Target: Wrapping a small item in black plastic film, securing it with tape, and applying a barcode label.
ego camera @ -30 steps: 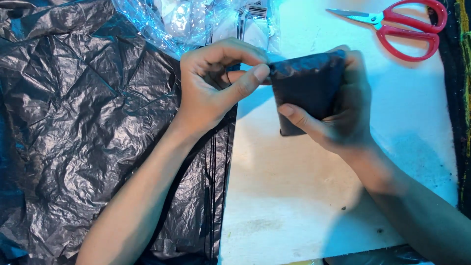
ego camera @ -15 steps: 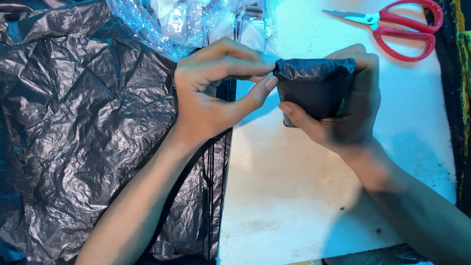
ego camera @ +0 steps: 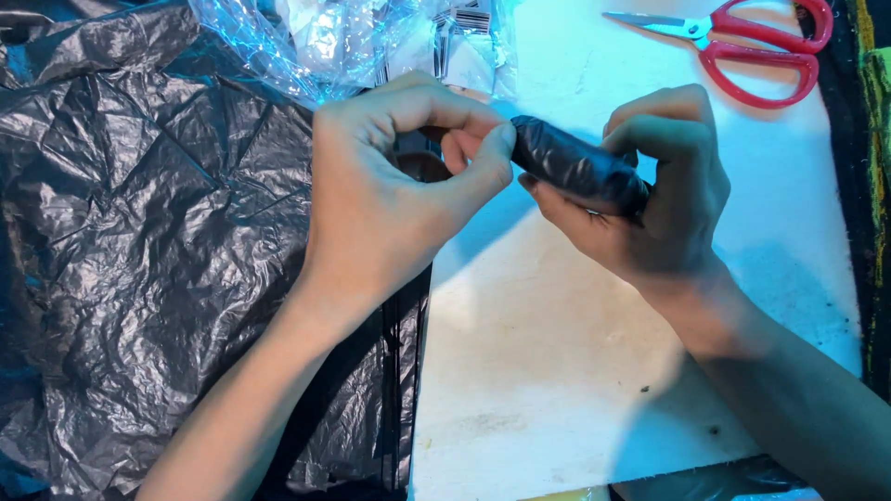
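Below both hands, nearest the viewer, lies the white board (ego camera: 575, 371), bare apart from a few small dark specks. Above it, the left hand (ego camera: 390, 186) and right hand (ego camera: 659, 199) meet over the board's upper half. Both grasp a small black plastic bundle (ego camera: 575, 167), rolled into a short, slightly tilted cylinder. The left hand pinches the bundle's left end between thumb and curled fingers; the right hand wraps around its right end, thumb underneath and fingers folded over the top. The bundle is held between the two hands, off the board. To the left of the left hand and beneath the left forearm, a large crumpled black plastic sheet (ego camera: 158, 241) is spread flat, its edge overlapping the board's left side. Beyond the left hand, a clear crinkled plastic bag (ego camera: 343, 46) holds white packets. Beyond the right hand, well apart from it, red-handled scissors (ego camera: 752, 42) lie closed on the board.
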